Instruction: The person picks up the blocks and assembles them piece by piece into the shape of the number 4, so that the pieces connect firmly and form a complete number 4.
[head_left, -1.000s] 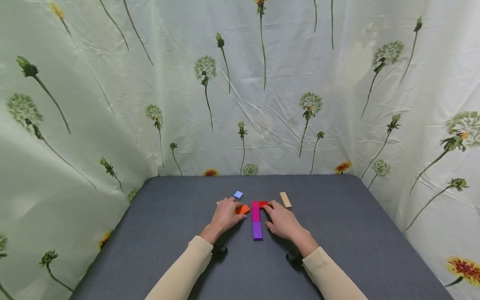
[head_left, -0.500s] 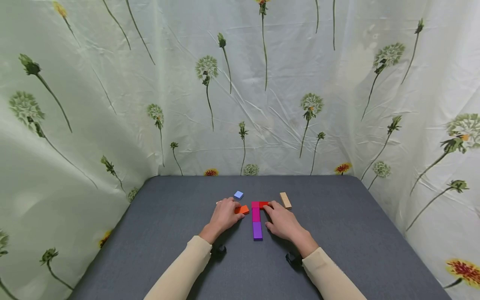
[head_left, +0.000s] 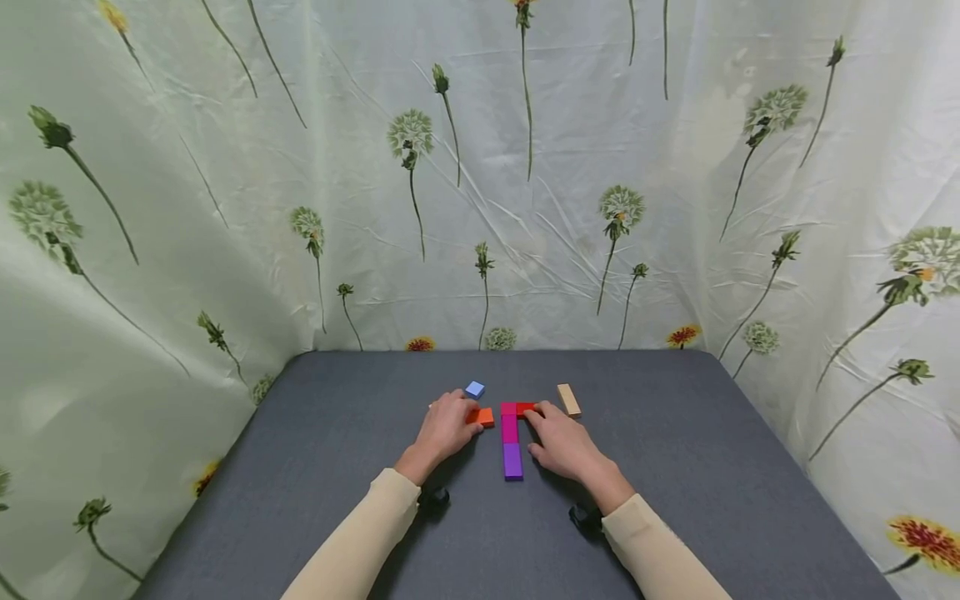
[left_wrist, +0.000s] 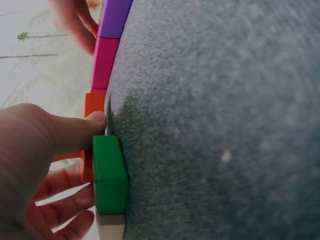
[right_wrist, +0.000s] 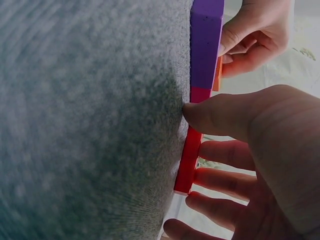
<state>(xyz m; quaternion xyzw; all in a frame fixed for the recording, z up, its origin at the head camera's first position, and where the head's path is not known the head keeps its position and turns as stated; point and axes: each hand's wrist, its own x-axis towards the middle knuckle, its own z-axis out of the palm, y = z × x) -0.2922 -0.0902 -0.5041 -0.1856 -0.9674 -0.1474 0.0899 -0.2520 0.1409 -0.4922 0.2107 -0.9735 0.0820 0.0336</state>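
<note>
My left hand [head_left: 446,425] pinches an orange block [head_left: 484,417] between thumb and fingers, low over the table and slightly left of a row of blocks. That row joins a purple block [head_left: 512,461], magenta blocks [head_left: 510,429] and, turning right at the far end, a red block [head_left: 525,409]. Resting by the red block, my right hand [head_left: 562,437] touches it with loosely extended fingers, its thumb [right_wrist: 210,112] in front of the magenta. A green block [left_wrist: 110,175] lies beside the left hand in the left wrist view; that hand hides it from the head view.
A small blue block [head_left: 475,389] lies beyond the left hand. Beyond the right hand is a plain wooden block [head_left: 568,400]. Another pale wooden block [left_wrist: 111,229] sits by the green one. A flower-patterned curtain [head_left: 480,167] surrounds the dark grey table [head_left: 337,433].
My left hand has drawn the orange block slightly left, away from the magenta blocks, and turned it straighter. My right hand has stayed by the red block.
</note>
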